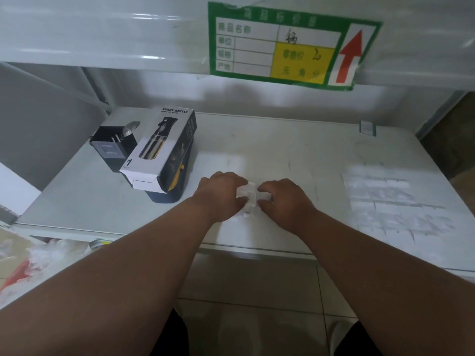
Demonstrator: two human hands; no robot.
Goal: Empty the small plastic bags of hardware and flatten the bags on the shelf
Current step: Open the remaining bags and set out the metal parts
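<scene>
A small clear plastic bag (247, 196) sits between my two hands over the front middle of the white shelf (282, 150). My left hand (221, 192) grips its left side and my right hand (284, 199) grips its right side, fingers curled on the plastic. A little dark piece of hardware (245, 214) shows at the bag's lower end, just above the shelf. To the right, several flattened clear bags (393, 201) lie spread in rows on the shelf. Whatever else is inside the bag is hidden by my fingers.
A white and black spray bottle box (159, 147) leans on a dark blue item (167, 194) at the left, beside a black holder (113, 147) with a spoon. A green price label (288, 47) hangs above. Plastic wrapping (38, 258) lies lower left.
</scene>
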